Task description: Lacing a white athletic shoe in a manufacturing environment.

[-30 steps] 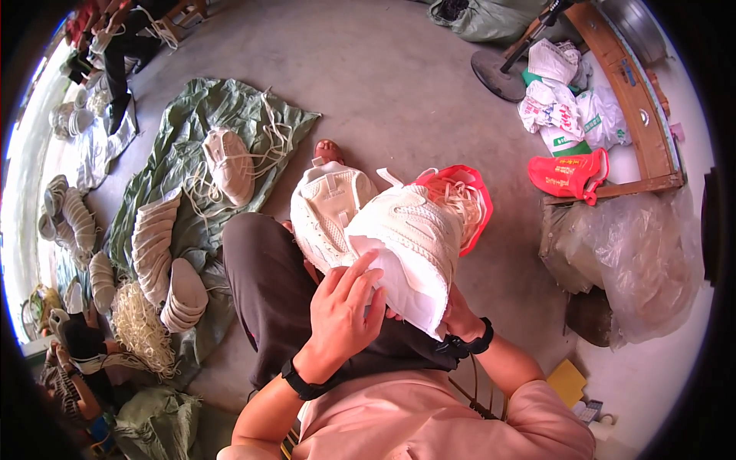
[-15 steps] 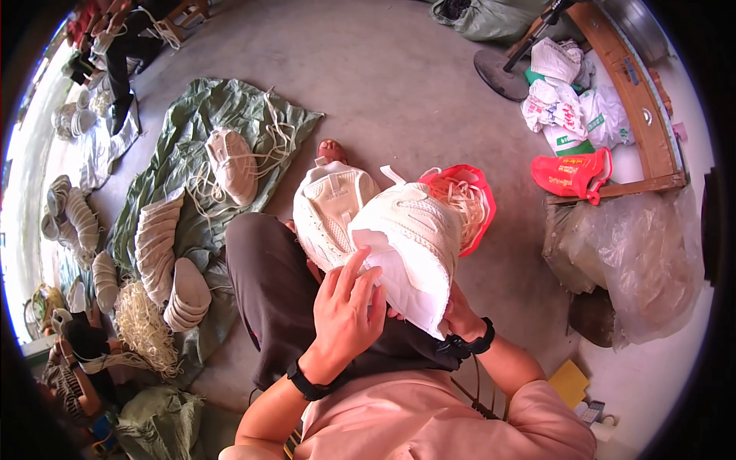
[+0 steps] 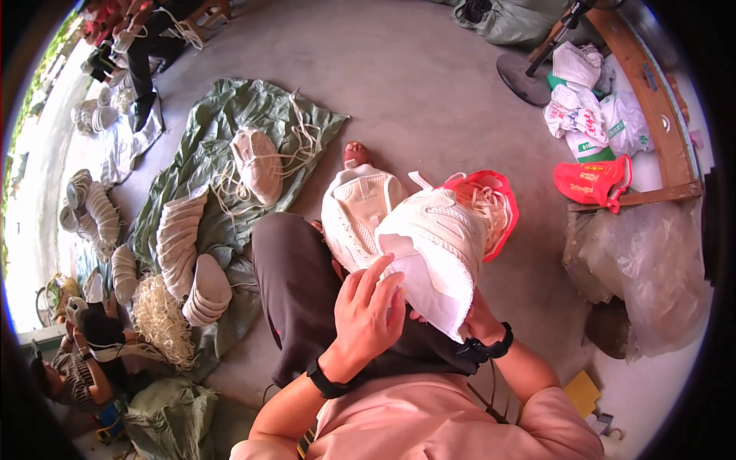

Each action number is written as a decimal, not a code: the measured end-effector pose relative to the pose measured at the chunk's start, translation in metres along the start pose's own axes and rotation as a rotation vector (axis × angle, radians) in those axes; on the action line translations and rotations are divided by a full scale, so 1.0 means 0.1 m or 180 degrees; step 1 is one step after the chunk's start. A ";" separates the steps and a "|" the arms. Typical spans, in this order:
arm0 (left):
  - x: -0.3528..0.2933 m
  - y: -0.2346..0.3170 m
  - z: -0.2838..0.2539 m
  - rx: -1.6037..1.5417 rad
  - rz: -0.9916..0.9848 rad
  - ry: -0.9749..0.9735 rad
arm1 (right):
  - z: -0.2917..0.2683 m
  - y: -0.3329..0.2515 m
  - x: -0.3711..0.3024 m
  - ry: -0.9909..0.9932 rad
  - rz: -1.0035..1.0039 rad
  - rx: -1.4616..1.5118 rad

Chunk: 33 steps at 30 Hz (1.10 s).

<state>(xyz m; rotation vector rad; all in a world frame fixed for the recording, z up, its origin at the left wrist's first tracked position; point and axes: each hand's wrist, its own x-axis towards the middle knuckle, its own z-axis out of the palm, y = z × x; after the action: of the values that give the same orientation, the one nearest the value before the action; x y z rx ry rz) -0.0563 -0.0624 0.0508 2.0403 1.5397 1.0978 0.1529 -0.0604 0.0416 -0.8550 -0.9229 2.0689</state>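
White shoe uppers (image 3: 433, 234) lie bunched over my lap, the front one with its pale lining facing me. My right hand (image 3: 482, 320) grips the lower right edge of this front upper; part of its fingers is hidden beneath it. My left hand (image 3: 372, 307) rests at the left rim of the opening, fingers stretched and slightly apart, the fingertips touching the lining. Behind, a red bag (image 3: 502, 222) holds a tangle of cream laces (image 3: 491, 203). Another white shoe upper (image 3: 360, 207) lies to the left, beyond my knee.
A green sheet (image 3: 203, 126) on the floor bears a laced shoe (image 3: 259, 165), with stacked uppers (image 3: 180, 241) and a lace bundle (image 3: 162, 322) near its left side. Two people sit at the left. Plastic bags (image 3: 579, 115), a red shoe-shaped pouch (image 3: 594, 182) and a wooden frame (image 3: 663, 123) stand right.
The whole scene has shifted rightward in the picture as my head turned a little. Both hands and the uppers keep nearly the same pose.
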 end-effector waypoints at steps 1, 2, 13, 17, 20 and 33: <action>-0.01 -0.02 0.00 0.0002 0.0026 0.0020 | -0.02 0.02 0.01 -0.0034 0.0011 0.0052; -0.01 -0.03 0.02 -0.0009 0.0025 0.0016 | -0.04 0.03 0.02 -0.0067 0.0023 0.0102; -0.01 -0.12 0.10 0.0106 0.0115 0.0029 | -0.10 0.06 0.03 -0.0050 0.0055 0.0088; -0.01 -0.10 0.13 0.0036 0.0022 0.0047 | -0.12 0.07 0.04 -0.0090 0.0065 0.0073; 0.00 -0.12 0.15 0.0083 0.0011 0.0036 | -0.13 0.09 0.05 -0.0045 0.0043 -0.0043; -0.01 -0.19 0.21 0.0081 0.0062 0.0019 | -0.15 0.11 0.13 -0.0012 0.0084 -0.0027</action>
<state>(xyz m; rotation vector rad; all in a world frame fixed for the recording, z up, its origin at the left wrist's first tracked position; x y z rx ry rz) -0.0534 -0.0532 0.0240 2.0750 1.5474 1.0977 0.1541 -0.0506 0.0214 -0.8723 -0.9276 2.0912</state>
